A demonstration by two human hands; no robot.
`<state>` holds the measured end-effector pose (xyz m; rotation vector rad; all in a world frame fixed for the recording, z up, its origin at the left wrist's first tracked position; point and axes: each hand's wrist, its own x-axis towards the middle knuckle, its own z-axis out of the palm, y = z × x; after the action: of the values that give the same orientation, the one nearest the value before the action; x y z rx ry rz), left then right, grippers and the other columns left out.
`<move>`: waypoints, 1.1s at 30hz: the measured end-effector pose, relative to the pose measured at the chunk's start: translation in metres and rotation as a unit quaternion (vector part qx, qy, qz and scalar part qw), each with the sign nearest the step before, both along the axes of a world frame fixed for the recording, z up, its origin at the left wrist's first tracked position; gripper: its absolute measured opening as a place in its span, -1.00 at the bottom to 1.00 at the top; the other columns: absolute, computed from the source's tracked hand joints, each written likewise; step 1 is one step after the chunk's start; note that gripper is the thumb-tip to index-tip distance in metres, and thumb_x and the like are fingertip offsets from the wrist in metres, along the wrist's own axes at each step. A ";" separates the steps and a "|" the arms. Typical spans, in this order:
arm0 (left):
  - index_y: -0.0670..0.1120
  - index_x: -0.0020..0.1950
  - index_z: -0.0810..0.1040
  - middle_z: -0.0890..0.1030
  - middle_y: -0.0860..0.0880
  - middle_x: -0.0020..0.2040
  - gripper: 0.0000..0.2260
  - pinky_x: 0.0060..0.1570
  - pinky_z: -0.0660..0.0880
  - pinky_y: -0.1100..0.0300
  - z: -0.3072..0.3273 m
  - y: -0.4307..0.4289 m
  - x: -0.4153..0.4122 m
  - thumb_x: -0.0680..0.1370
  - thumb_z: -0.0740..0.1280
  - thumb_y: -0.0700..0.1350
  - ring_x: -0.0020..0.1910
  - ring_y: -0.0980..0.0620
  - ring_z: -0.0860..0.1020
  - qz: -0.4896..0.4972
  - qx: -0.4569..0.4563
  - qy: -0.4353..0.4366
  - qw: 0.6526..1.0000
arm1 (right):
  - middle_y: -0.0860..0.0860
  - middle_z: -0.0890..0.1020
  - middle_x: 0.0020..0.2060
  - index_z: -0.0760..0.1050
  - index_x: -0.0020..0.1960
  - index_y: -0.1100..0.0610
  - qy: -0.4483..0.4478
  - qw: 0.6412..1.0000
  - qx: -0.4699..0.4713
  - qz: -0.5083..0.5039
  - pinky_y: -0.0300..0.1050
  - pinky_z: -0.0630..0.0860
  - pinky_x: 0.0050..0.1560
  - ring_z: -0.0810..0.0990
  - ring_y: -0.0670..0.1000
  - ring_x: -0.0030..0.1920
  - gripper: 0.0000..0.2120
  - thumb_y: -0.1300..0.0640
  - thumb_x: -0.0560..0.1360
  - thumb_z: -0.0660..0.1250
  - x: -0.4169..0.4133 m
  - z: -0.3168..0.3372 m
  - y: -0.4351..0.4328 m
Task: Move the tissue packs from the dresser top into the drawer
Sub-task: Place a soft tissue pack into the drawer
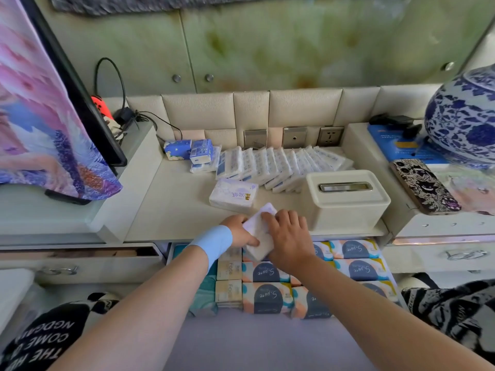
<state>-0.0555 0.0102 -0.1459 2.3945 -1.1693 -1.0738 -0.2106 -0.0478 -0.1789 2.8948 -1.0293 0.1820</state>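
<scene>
A white tissue pack (258,232) is tilting over the open drawer (385,266). More packs (281,167) are lying overlapped behind that drawer, on the dresser top (176,210).

light: bright, even, daylight-like, source not visible | shadows: soft, faint beneath the tissue box (345,200) | glare: washed-out patch on the wall panels (267,46) upper right | distortion: strong wide-angle bowing at edges, vase (463,116) stretched | focus: centre fairly sharp, fabric (40,103) at left and corners smeared, overall slightly soft
</scene>
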 end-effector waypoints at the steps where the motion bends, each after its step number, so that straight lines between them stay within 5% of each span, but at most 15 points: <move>1: -0.04 0.37 0.43 0.54 -0.05 0.19 -0.43 0.14 0.55 -0.03 0.003 0.005 0.003 0.40 0.52 -0.08 0.11 -0.10 0.55 0.009 -0.013 0.013 1.000 | 0.11 0.40 0.21 0.25 0.41 0.02 -0.029 0.999 0.016 0.006 0.05 0.36 0.11 0.40 0.18 0.15 -0.09 -0.24 0.17 0.50 -0.001 -0.001 0.002; 5: 0.08 0.42 0.41 0.49 -0.02 0.29 -0.36 0.20 0.50 0.02 0.016 0.028 0.018 0.38 0.53 -0.14 0.19 -0.08 0.50 -0.016 -0.043 0.017 0.999 | 0.11 0.19 0.52 0.06 0.56 0.03 -0.068 0.991 0.086 0.072 0.17 0.17 0.41 0.11 0.18 0.52 -0.07 -0.27 0.30 0.29 -0.004 0.009 0.012; 9: 0.17 0.25 0.49 0.58 0.00 0.10 -0.45 0.10 0.57 0.02 0.028 0.055 0.025 0.33 0.55 -0.13 0.02 -0.01 0.57 -0.055 -0.067 0.048 0.995 | -0.01 0.57 0.20 0.18 0.51 -0.05 -0.055 0.965 0.247 0.063 -0.02 0.38 0.18 0.52 0.07 0.18 -0.31 -0.11 0.45 0.33 -0.002 0.033 0.030; 11: 0.16 0.26 0.43 0.58 0.02 0.11 -0.43 0.11 0.55 0.09 0.032 0.068 0.025 0.34 0.56 -0.14 0.00 0.04 0.56 -0.060 -0.061 0.066 0.994 | -0.05 0.61 0.10 0.35 0.39 -0.08 -0.051 0.922 0.383 0.030 -0.04 0.51 0.10 0.58 0.03 0.07 -0.42 -0.13 0.41 0.41 0.000 0.031 0.039; 15: 0.12 0.30 0.40 0.53 0.10 0.19 -0.42 0.18 0.51 0.09 0.030 0.104 0.020 0.36 0.57 -0.07 0.12 0.06 0.54 -0.078 -0.032 0.033 0.996 | -0.07 0.66 -0.02 0.56 0.11 0.01 -0.023 0.869 0.494 0.012 -0.07 0.62 0.01 0.64 -0.06 -0.05 -0.68 -0.06 0.41 0.47 0.006 0.016 0.064; 19: 0.13 0.27 0.46 0.49 0.18 0.10 -0.50 0.07 0.45 0.19 0.019 0.139 0.017 0.38 0.52 0.10 0.09 0.10 0.50 -0.128 0.028 -0.064 0.989 | -0.04 0.67 -0.12 0.56 0.07 0.09 0.011 0.836 0.548 0.024 -0.15 0.63 -0.21 0.66 -0.05 -0.20 -0.75 0.08 0.43 0.49 0.009 0.005 0.094; 23: 0.09 0.31 0.44 0.50 0.09 0.15 -0.54 0.03 0.48 0.13 0.003 0.165 0.018 0.45 0.47 0.04 0.06 0.03 0.51 -0.167 0.077 -0.138 0.973 | 0.07 0.69 -0.18 0.54 -0.01 0.10 0.085 0.835 0.544 0.006 -0.18 0.51 -0.38 0.65 -0.01 -0.30 -0.84 0.11 0.45 0.44 0.011 -0.007 0.122; 26: 0.07 0.37 0.40 0.46 0.00 0.25 -0.51 0.14 0.49 0.06 -0.013 0.180 0.020 0.47 0.45 -0.01 0.18 -0.04 0.48 -0.182 0.088 -0.195 0.960 | 0.12 0.69 -0.10 0.52 0.03 0.12 0.149 0.835 0.530 -0.011 -0.18 0.50 -0.36 0.66 0.06 -0.23 -0.84 0.09 0.49 0.39 0.013 -0.024 0.141; 33: 0.06 0.57 0.15 0.10 -0.07 0.56 -0.31 0.45 0.24 -0.01 -0.045 0.198 0.024 0.50 0.37 -0.08 0.52 -0.12 0.08 -0.189 0.133 -0.210 0.950 | 0.20 0.62 -0.14 0.45 -0.12 0.20 0.081 0.763 0.628 -0.128 0.03 0.65 -0.12 0.71 0.17 -0.15 -0.91 0.30 0.54 0.32 0.020 -0.061 0.158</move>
<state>-0.0315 0.2081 -0.1913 2.7726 -1.7872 -0.8876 -0.1903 0.1106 -0.2399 3.5186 -2.0651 -1.2349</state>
